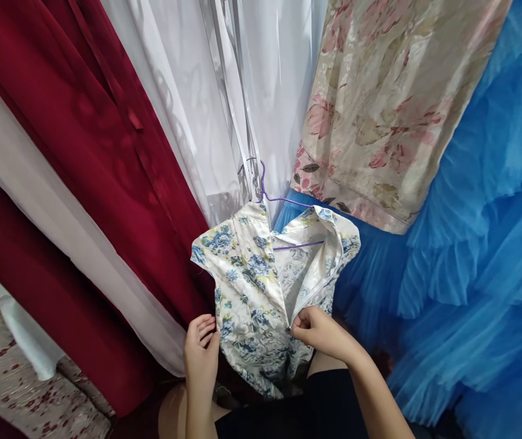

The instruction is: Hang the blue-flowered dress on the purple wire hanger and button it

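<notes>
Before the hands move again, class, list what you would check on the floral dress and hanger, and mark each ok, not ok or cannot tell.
1. Left hand grips the dress edge: ok.
2. Right hand pinches the front opening: ok.
3. Hanger sits inside the collar: ok.
4. Hanger hook caught on a rail: cannot tell.
5. Front opening closed: not ok, it gapes.
6. Dress clear of the blue tulle: not ok, it touches.

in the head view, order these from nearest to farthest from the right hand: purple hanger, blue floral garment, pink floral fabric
1. blue floral garment: pinched at its front opening by the right hand, in the centre.
2. purple hanger: above the hand, inside the garment's neck.
3. pink floral fabric: hanging at the upper right, farthest away.
</notes>
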`<state>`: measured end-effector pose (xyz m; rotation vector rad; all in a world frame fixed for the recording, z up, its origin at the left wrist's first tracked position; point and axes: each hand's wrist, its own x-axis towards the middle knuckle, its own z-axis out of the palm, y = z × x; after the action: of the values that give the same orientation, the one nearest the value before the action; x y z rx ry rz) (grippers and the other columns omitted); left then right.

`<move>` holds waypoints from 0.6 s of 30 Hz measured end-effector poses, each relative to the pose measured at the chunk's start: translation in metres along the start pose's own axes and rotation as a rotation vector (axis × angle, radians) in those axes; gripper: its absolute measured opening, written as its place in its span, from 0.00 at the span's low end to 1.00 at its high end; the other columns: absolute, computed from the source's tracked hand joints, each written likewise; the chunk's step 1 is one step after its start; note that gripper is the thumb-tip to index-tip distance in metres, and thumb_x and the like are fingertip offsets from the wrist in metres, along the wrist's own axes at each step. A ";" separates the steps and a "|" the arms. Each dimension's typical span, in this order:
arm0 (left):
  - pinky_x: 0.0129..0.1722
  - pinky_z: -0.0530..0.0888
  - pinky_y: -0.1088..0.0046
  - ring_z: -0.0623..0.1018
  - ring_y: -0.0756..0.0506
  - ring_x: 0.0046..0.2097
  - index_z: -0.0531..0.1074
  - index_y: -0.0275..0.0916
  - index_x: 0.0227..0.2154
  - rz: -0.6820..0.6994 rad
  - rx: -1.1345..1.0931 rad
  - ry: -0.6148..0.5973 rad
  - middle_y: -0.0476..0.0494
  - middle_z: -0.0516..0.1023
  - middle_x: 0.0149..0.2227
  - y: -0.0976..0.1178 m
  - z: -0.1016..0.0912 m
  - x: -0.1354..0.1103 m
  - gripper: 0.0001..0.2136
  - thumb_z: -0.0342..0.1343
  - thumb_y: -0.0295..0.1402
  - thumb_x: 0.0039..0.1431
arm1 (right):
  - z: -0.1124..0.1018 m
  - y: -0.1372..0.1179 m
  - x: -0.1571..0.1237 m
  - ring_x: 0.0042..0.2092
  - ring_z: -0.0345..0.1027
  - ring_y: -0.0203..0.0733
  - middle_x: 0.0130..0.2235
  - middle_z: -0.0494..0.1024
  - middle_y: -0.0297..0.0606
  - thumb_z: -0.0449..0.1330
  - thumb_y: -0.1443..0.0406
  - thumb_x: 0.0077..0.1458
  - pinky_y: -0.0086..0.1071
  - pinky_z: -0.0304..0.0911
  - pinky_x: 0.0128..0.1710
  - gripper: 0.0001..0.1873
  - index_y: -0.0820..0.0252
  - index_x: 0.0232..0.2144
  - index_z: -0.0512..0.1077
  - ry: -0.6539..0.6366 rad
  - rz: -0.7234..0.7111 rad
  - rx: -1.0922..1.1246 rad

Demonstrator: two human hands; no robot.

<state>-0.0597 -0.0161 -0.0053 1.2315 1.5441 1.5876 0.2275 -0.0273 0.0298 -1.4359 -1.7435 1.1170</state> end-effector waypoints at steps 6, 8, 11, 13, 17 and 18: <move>0.45 0.74 0.67 0.79 0.41 0.44 0.74 0.38 0.39 0.056 0.042 -0.260 0.39 0.79 0.39 0.024 0.028 -0.025 0.13 0.63 0.39 0.54 | 0.004 0.003 0.003 0.23 0.51 0.32 0.17 0.61 0.30 0.59 0.66 0.47 0.28 0.45 0.22 0.14 0.59 0.15 0.59 0.033 -0.022 -0.026; 0.44 0.73 0.68 0.79 0.41 0.43 0.75 0.38 0.39 0.049 0.065 -0.468 0.40 0.80 0.39 0.033 0.046 -0.038 0.10 0.62 0.36 0.55 | 0.007 0.004 0.004 0.23 0.53 0.32 0.18 0.63 0.30 0.59 0.66 0.47 0.27 0.45 0.22 0.12 0.60 0.16 0.62 0.041 -0.010 -0.024; 0.43 0.72 0.69 0.79 0.42 0.42 0.75 0.39 0.38 0.065 0.091 -0.613 0.42 0.80 0.38 0.037 0.073 -0.053 0.08 0.61 0.33 0.55 | 0.012 0.005 0.007 0.23 0.53 0.32 0.17 0.63 0.30 0.58 0.68 0.46 0.27 0.45 0.22 0.10 0.61 0.16 0.65 0.023 -0.008 -0.026; 0.41 0.71 0.70 0.79 0.43 0.41 0.74 0.40 0.37 0.084 0.107 -0.606 0.43 0.80 0.36 0.033 0.087 -0.059 0.06 0.59 0.32 0.56 | 0.014 0.005 0.008 0.22 0.54 0.32 0.17 0.64 0.30 0.57 0.68 0.46 0.27 0.46 0.22 0.10 0.61 0.16 0.66 0.006 -0.010 -0.022; 0.38 0.70 0.71 0.77 0.43 0.38 0.73 0.39 0.34 0.127 0.151 -0.559 0.44 0.77 0.33 0.026 0.102 -0.063 0.03 0.55 0.31 0.60 | 0.015 0.009 0.010 0.21 0.58 0.33 0.16 0.69 0.32 0.57 0.68 0.47 0.26 0.50 0.22 0.10 0.62 0.16 0.70 0.035 0.048 0.037; 0.37 0.69 0.71 0.77 0.44 0.37 0.73 0.39 0.34 0.133 0.148 -0.562 0.45 0.77 0.31 0.025 0.103 -0.063 0.04 0.54 0.31 0.61 | 0.015 0.010 0.010 0.20 0.58 0.33 0.16 0.69 0.33 0.57 0.67 0.48 0.26 0.51 0.22 0.10 0.61 0.17 0.70 0.045 0.067 0.064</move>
<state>0.0623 -0.0335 -0.0055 1.7123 1.2452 1.0767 0.2167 -0.0205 0.0129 -1.4780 -1.6248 1.1560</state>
